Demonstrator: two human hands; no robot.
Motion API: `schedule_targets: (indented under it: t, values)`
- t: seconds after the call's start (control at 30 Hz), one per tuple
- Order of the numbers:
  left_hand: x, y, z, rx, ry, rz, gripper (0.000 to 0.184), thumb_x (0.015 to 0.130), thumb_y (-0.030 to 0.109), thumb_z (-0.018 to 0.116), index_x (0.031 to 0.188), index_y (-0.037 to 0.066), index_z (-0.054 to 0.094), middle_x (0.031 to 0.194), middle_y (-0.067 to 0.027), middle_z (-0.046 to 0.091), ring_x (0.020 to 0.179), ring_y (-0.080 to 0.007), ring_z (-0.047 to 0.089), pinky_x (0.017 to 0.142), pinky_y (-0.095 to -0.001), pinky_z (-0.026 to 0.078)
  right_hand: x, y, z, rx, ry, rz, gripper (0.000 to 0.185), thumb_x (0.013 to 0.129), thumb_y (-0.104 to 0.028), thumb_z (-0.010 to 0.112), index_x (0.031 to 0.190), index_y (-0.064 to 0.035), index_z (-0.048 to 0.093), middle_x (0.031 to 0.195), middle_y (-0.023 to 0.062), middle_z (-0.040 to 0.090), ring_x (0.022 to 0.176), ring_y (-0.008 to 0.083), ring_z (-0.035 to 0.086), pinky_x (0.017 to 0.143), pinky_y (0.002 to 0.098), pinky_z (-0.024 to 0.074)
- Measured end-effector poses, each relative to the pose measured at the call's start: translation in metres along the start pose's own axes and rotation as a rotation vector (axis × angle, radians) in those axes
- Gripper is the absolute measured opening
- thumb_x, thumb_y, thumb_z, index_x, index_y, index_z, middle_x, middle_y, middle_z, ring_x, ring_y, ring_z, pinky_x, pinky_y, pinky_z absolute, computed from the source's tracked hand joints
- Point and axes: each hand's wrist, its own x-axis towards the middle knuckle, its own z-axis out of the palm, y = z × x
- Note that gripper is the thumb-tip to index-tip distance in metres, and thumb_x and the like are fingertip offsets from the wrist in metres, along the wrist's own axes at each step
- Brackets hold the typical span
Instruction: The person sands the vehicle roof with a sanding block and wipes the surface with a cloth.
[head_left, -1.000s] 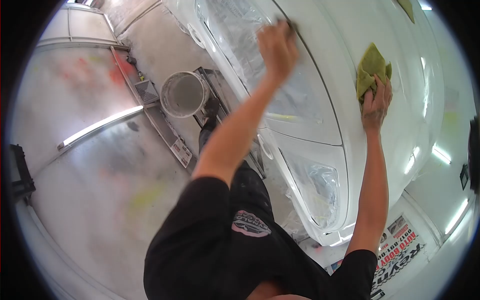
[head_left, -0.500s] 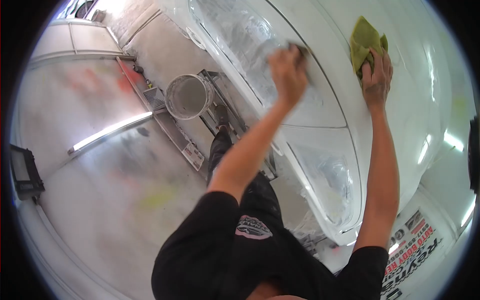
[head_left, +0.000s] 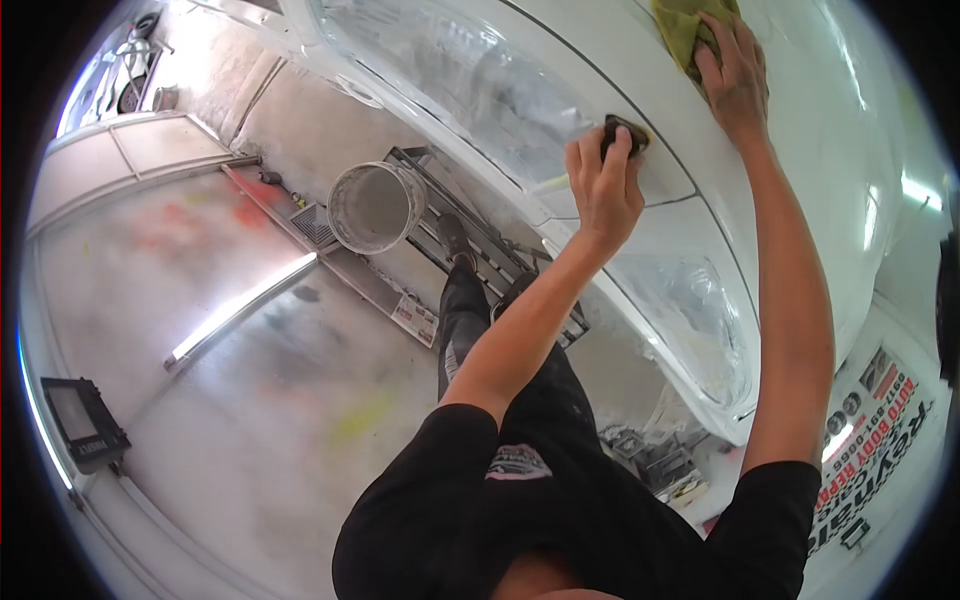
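My left hand (head_left: 605, 195) grips a small dark sanding block (head_left: 622, 136) with a yellowish edge. The block rests on the white car body (head_left: 600, 60), beside a dark seam and at the edge of a window covered in clear plastic film (head_left: 480, 95). Higher and to the right, my right hand (head_left: 735, 85) has its fingers bent over a folded olive-green cloth (head_left: 690, 30), pressed to the white bodywork. The cloth's upper part is cut off by the frame's edge.
A whitish bucket (head_left: 375, 207) stands by a metal step frame (head_left: 480, 225), close to my foot (head_left: 455, 240). A second film-covered window (head_left: 690, 320) lies below. Left are a paint-marked wall (head_left: 300, 400), a tube light (head_left: 245, 308) and a black floodlight (head_left: 85, 425).
The view has shifted, bringing the cloth nearer the top edge. My left hand, blurred before, has slid the block along the bodywork toward the seam's corner. The right hand stays on the cloth.
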Motion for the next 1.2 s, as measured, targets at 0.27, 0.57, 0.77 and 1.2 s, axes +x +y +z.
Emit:
schedule_targets:
  t: [0.27,0.57,0.77,1.2]
  values:
    - [0.146,-0.089,-0.019,0.131,0.304,-0.017,0.018,0.089,0.000,0.073,0.104,-0.007,0.066,0.093,-0.0184,0.060,0.093,-0.0378,0.057,0.085,-0.0480,0.044,-0.001,0.002,0.002,-0.009,0.003,0.033,0.043,0.102,-0.027,0.059,0.143,-0.0186,0.064,0.155,0.0128,0.053,0.142,0.0356,0.049,0.119,0.0467,0.0399]
    - [0.102,-0.068,-0.025,0.029,0.157,0.084,0.030,0.082,-0.002,0.077,0.111,-0.004,0.070,0.105,-0.0193,0.066,0.104,-0.0400,0.059,0.093,-0.0490,0.044,0.004,0.001,-0.003,0.002,0.001,-0.001,0.044,0.100,-0.030,0.061,0.142,-0.0194,0.064,0.152,0.0144,0.055,0.142,0.0373,0.049,0.119,0.0475,0.0404]
    - [0.043,-0.039,-0.006,0.112,0.151,0.082,0.034,0.087,0.002,0.078,0.120,-0.001,0.070,0.108,-0.0215,0.066,0.102,-0.0391,0.059,0.093,-0.0492,0.045,-0.003,-0.012,-0.007,-0.005,-0.025,0.076,0.044,0.097,-0.025,0.060,0.140,-0.0123,0.064,0.152,0.0191,0.054,0.142,0.0405,0.048,0.119,0.0480,0.0400]
    - [0.083,-0.033,-0.017,0.238,0.071,0.071,0.033,0.085,0.001,0.076,0.118,-0.001,0.070,0.113,-0.0196,0.064,0.102,-0.0396,0.057,0.092,-0.0495,0.045,0.007,-0.005,0.000,-0.002,0.031,0.040,0.043,0.097,-0.028,0.064,0.139,-0.0187,0.067,0.154,0.0138,0.053,0.142,0.0378,0.047,0.119,0.0492,0.0400]
